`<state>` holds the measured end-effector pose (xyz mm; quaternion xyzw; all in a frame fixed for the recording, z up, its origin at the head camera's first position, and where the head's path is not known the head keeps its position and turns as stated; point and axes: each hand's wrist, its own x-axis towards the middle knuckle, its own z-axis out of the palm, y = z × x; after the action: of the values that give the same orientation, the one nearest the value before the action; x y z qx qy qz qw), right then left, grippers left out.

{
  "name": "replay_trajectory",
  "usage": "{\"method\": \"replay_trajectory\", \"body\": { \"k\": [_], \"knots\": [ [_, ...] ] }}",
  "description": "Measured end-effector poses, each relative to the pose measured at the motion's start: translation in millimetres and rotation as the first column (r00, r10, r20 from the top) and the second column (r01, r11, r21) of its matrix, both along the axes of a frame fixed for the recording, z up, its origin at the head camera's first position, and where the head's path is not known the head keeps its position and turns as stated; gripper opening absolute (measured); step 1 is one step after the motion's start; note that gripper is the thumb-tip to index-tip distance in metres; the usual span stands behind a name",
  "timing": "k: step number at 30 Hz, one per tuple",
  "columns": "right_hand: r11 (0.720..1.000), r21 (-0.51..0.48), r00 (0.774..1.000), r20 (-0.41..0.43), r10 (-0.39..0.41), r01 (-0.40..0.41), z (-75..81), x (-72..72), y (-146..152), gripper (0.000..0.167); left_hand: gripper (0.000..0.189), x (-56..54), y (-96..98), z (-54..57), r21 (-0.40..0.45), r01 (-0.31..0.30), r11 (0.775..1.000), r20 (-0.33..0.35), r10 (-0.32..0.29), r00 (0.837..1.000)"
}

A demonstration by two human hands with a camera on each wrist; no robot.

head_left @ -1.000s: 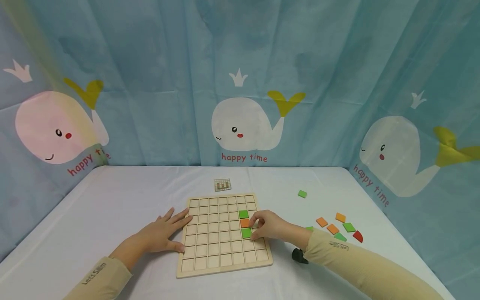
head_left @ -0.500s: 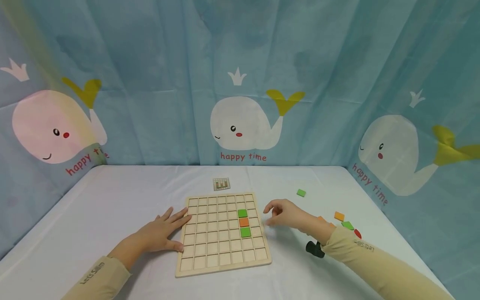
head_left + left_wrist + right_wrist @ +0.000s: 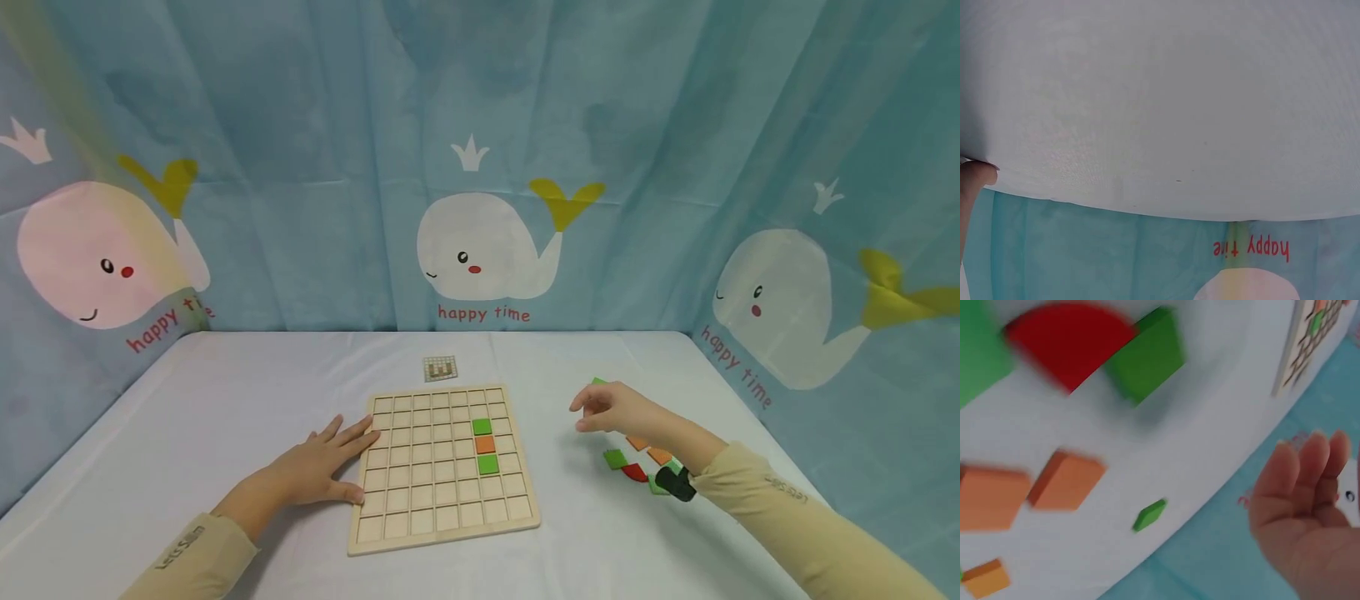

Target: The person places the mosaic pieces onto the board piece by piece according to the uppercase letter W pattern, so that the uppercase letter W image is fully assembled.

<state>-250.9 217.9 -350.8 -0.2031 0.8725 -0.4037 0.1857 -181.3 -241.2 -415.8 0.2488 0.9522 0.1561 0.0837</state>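
Note:
A wooden grid board [image 3: 444,536] lies on the white table. In its right part, one column holds a green square tile [image 3: 482,427], an orange square tile [image 3: 485,444] and another green tile [image 3: 488,464]. My left hand [image 3: 322,468] rests with spread fingers at the board's left edge. My right hand [image 3: 618,410] hovers to the right of the board, fingers loosely bent and nothing between them. Below and beside it lie loose pieces: a green tile [image 3: 615,459], a red quarter-circle [image 3: 634,472] and orange tiles [image 3: 660,456]. The right wrist view shows the red piece [image 3: 1072,340] blurred.
A small card with a printed grid pattern [image 3: 440,368] lies behind the board. One green tile [image 3: 599,381] sits farther back, partly covered by my right hand. A black device [image 3: 675,482] is at the right wrist. A blue whale-print curtain [image 3: 337,250] surrounds the table.
My right hand has left the tiles on the board and moved right, over toward the loose pieces, uncovering some of them. The left hand stays at the board's edge.

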Motion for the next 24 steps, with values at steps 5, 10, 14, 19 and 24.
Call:
{"method": "replay_trajectory", "body": {
  "k": [5, 10, 14, 19, 24],
  "knots": [
    [0.994, 0.047, 0.995, -0.003, 0.095, -0.095, -2.1, -6.7, 24.4, 0.024, 0.097, -0.2, 0.3, 0.2, 0.0, -0.002, 1.0, 0.004, 0.002, 1.0],
    [0.975, 0.049, 0.976, 0.003, 0.219, -0.219, -1.9, -10.1, 47.4, 0.021, 0.096, 0.2, 0.2, 1.1, 0.004, 0.0, 1.0, 0.002, 0.0, 1.0],
    [0.967, 0.091, 0.972, 0.014, 0.236, -0.237, -1.9, -11.8, 57.8, 0.019, 0.096, 0.7, -0.5, 1.0, 0.008, 0.001, 1.0, 0.002, -0.001, 1.0],
    [0.955, 0.166, 0.969, 0.025, 0.246, -0.247, -5.3, -12.6, 67.1, 0.017, 0.095, 0.4, -1.1, 0.3, 0.003, 0.006, 1.0, -0.003, -0.006, 1.0],
    [0.95, 0.176, 0.966, 0.026, 0.257, -0.257, -10.5, -12.4, 76.9, 0.016, 0.095, 0.6, -1.0, 0.2, 0.006, 0.007, 1.0, -0.009, -0.007, 1.0]
  ]
}}
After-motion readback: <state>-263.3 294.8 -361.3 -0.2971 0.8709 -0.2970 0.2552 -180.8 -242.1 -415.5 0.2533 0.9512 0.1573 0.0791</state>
